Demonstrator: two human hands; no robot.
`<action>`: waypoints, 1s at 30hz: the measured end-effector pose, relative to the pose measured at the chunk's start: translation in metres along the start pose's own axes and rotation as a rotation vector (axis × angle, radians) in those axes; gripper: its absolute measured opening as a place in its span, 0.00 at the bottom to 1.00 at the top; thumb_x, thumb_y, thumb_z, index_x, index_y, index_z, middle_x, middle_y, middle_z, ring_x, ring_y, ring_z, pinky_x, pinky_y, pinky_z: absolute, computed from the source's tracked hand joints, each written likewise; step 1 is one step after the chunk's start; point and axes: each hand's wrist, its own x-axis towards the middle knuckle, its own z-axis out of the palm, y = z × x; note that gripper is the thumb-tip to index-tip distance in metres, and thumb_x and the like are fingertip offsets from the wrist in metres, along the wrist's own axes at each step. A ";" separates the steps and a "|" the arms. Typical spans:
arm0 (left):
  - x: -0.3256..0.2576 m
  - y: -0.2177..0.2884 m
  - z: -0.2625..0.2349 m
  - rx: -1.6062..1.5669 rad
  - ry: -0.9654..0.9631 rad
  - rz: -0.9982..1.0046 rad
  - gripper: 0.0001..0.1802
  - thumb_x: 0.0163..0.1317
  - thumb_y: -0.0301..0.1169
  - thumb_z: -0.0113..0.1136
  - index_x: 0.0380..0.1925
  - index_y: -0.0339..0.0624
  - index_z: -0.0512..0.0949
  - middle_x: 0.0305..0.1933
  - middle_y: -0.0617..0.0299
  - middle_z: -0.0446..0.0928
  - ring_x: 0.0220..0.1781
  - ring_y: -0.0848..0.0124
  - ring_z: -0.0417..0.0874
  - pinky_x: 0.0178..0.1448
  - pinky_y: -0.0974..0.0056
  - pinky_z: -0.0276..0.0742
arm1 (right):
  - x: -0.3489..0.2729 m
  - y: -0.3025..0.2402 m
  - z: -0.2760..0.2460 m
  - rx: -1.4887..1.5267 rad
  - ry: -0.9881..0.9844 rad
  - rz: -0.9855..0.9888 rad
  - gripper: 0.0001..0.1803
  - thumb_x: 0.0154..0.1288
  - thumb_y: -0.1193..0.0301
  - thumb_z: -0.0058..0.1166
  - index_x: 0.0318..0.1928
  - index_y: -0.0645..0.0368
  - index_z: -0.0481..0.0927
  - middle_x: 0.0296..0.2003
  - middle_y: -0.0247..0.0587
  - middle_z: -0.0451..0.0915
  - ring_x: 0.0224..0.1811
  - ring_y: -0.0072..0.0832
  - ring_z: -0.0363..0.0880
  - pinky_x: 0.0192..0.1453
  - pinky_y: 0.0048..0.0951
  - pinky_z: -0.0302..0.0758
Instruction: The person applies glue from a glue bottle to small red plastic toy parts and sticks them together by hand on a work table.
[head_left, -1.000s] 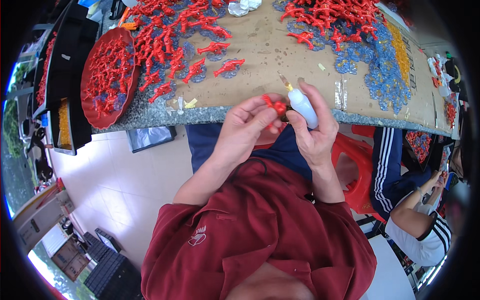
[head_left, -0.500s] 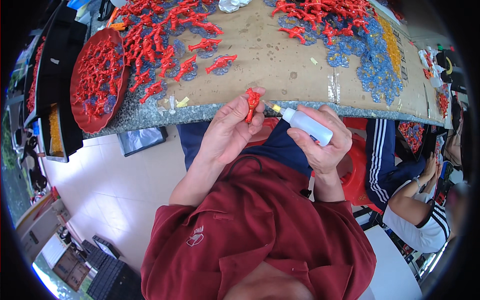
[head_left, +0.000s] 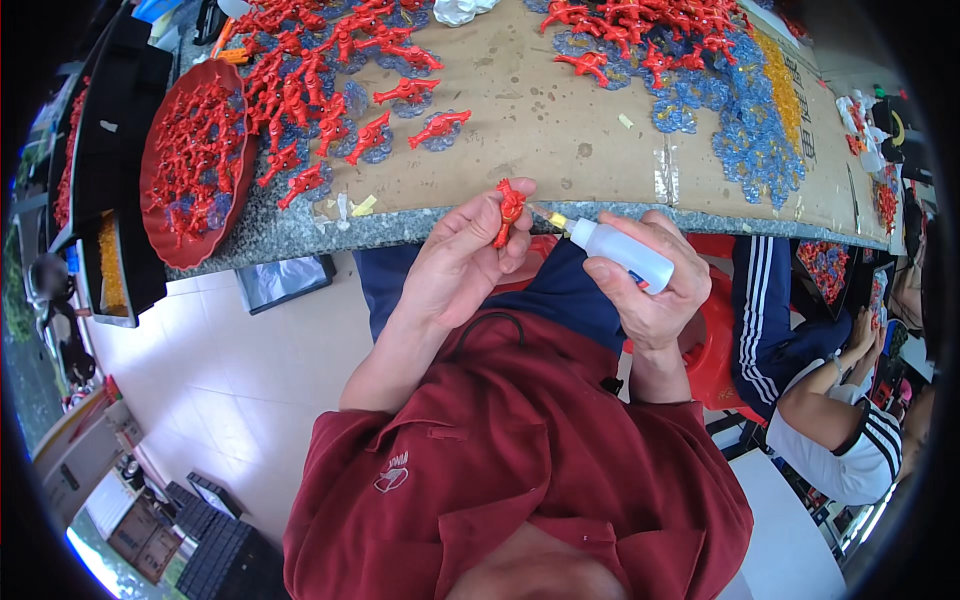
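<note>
Cardboard-topped desk (head_left: 560, 120) ahead. I see left hand (head_left: 465, 262) pinching a red figure (head_left: 510, 212); right hand (head_left: 655, 285) wrapped around white glue bottle (head_left: 622, 255), nozzle beside figure.

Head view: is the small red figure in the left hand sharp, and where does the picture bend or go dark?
Head view: the red figure in the left hand is fairly sharp in even light; the table edge curves from fisheye distortion; the corners are black, and things near the rim look squeezed.

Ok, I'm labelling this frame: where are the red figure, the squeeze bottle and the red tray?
red figure (head_left: 510, 212), head view, on its torso.
squeeze bottle (head_left: 630, 256), head view, on its white body.
red tray (head_left: 160, 235), head view, on its lower rim.
</note>
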 end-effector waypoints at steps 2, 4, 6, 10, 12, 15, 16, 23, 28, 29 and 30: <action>-0.001 0.000 0.000 0.026 -0.014 -0.006 0.23 0.65 0.39 0.47 0.54 0.34 0.66 0.36 0.62 0.71 0.30 0.77 0.68 0.33 0.73 0.65 | 0.001 -0.001 0.000 0.029 -0.009 -0.014 0.20 0.37 0.72 0.70 0.35 0.66 0.81 0.21 0.39 0.79 0.18 0.22 0.69 0.21 0.21 0.63; -0.001 0.001 0.002 0.035 -0.023 -0.020 0.23 0.65 0.39 0.47 0.54 0.35 0.66 0.36 0.63 0.71 0.29 0.77 0.67 0.33 0.73 0.64 | 0.001 0.001 0.001 0.028 -0.014 -0.018 0.20 0.38 0.72 0.70 0.35 0.66 0.81 0.21 0.39 0.78 0.18 0.22 0.69 0.21 0.21 0.63; -0.001 0.001 0.001 0.042 -0.032 -0.033 0.23 0.65 0.39 0.47 0.55 0.35 0.66 0.36 0.63 0.70 0.29 0.77 0.67 0.33 0.73 0.64 | 0.001 0.002 0.001 0.027 -0.022 -0.023 0.20 0.38 0.73 0.70 0.35 0.66 0.81 0.20 0.38 0.78 0.18 0.22 0.69 0.21 0.21 0.63; 0.000 0.001 0.001 0.042 -0.044 -0.037 0.22 0.65 0.39 0.47 0.55 0.37 0.66 0.35 0.63 0.70 0.30 0.77 0.66 0.33 0.72 0.63 | -0.001 0.002 -0.003 0.065 -0.020 0.038 0.19 0.39 0.73 0.70 0.35 0.66 0.81 0.20 0.38 0.77 0.19 0.21 0.68 0.22 0.21 0.63; 0.000 0.000 0.001 0.038 -0.017 -0.024 0.22 0.65 0.39 0.47 0.55 0.38 0.66 0.35 0.63 0.69 0.30 0.76 0.66 0.33 0.72 0.63 | -0.002 0.006 -0.006 0.095 -0.015 0.069 0.20 0.39 0.73 0.70 0.36 0.66 0.80 0.21 0.37 0.78 0.19 0.20 0.68 0.22 0.21 0.63; 0.002 0.001 0.001 0.006 -0.065 -0.001 0.21 0.65 0.38 0.47 0.55 0.40 0.65 0.35 0.61 0.68 0.31 0.75 0.66 0.34 0.71 0.63 | 0.000 0.018 -0.003 0.305 0.066 0.143 0.21 0.44 0.77 0.66 0.42 0.64 0.77 0.32 0.38 0.78 0.29 0.19 0.74 0.33 0.18 0.70; 0.002 0.001 0.001 0.006 -0.064 0.014 0.20 0.66 0.38 0.46 0.55 0.40 0.65 0.35 0.61 0.68 0.31 0.75 0.66 0.34 0.71 0.62 | 0.003 0.019 -0.001 0.304 0.068 0.143 0.21 0.44 0.77 0.66 0.42 0.64 0.77 0.32 0.38 0.78 0.29 0.19 0.74 0.33 0.18 0.70; 0.001 -0.001 0.000 0.024 -0.097 0.068 0.17 0.67 0.34 0.43 0.54 0.41 0.65 0.36 0.60 0.66 0.31 0.75 0.66 0.33 0.71 0.62 | 0.034 0.049 0.039 0.068 0.007 0.097 0.18 0.50 0.78 0.61 0.44 0.63 0.76 0.37 0.37 0.78 0.39 0.22 0.76 0.45 0.22 0.71; 0.001 -0.002 0.000 0.060 -0.051 0.044 0.17 0.67 0.33 0.42 0.54 0.40 0.65 0.36 0.59 0.66 0.31 0.75 0.66 0.33 0.71 0.62 | 0.039 0.053 0.050 0.137 -0.027 0.201 0.18 0.50 0.75 0.61 0.44 0.61 0.75 0.38 0.36 0.80 0.41 0.21 0.76 0.46 0.23 0.71; 0.001 -0.002 0.000 0.076 -0.032 0.049 0.17 0.67 0.33 0.42 0.54 0.40 0.65 0.35 0.60 0.66 0.31 0.75 0.66 0.33 0.71 0.62 | 0.038 0.051 0.047 0.131 -0.019 0.201 0.18 0.50 0.75 0.61 0.44 0.61 0.75 0.38 0.36 0.80 0.41 0.21 0.76 0.46 0.23 0.71; 0.001 -0.001 0.000 0.092 -0.010 0.055 0.17 0.67 0.33 0.42 0.53 0.40 0.65 0.35 0.60 0.66 0.30 0.75 0.66 0.33 0.71 0.62 | 0.038 0.049 0.043 0.131 0.008 0.189 0.16 0.50 0.76 0.60 0.43 0.61 0.76 0.37 0.37 0.80 0.40 0.23 0.77 0.45 0.24 0.71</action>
